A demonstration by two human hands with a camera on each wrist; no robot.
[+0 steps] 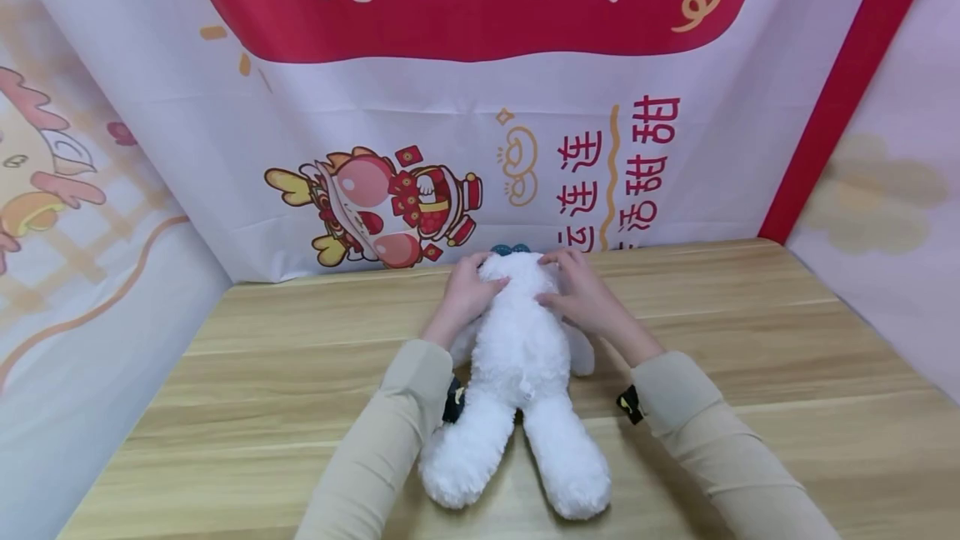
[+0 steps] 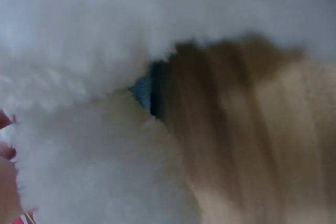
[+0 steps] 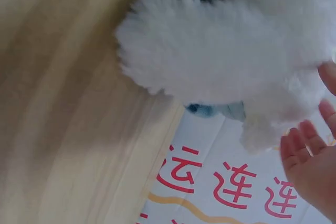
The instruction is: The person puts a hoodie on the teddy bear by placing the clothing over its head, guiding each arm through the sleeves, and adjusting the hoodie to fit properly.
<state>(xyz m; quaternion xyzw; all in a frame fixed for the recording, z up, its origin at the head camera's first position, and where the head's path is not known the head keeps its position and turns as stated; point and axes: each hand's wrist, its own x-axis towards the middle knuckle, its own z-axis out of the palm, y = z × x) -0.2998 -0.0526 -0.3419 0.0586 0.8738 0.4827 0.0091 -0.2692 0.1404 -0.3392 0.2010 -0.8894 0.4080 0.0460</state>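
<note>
A white fluffy plush toy [image 1: 521, 348] lies stretched out on the wooden table, its two legs toward me. My left hand [image 1: 468, 290] holds the left side of its far end, thumb on top. On the other side my right hand [image 1: 581, 294] grips the same end, thumb and fingers spread over the fur. A small teal piece [image 1: 512, 249] sticks out past that end; its kind cannot be told. White fur fills much of the left wrist view. In the right wrist view, the right hand's fingers [image 3: 302, 142] touch the fur beside a limb [image 3: 205, 51].
The wooden table [image 1: 300, 390] meets a printed cloth backdrop [image 1: 420, 98] just beyond the toy. Cloth walls also stand at the left [image 1: 97, 215] and right [image 1: 885, 215]. Small black pieces [image 1: 630, 404] sit at both wrists.
</note>
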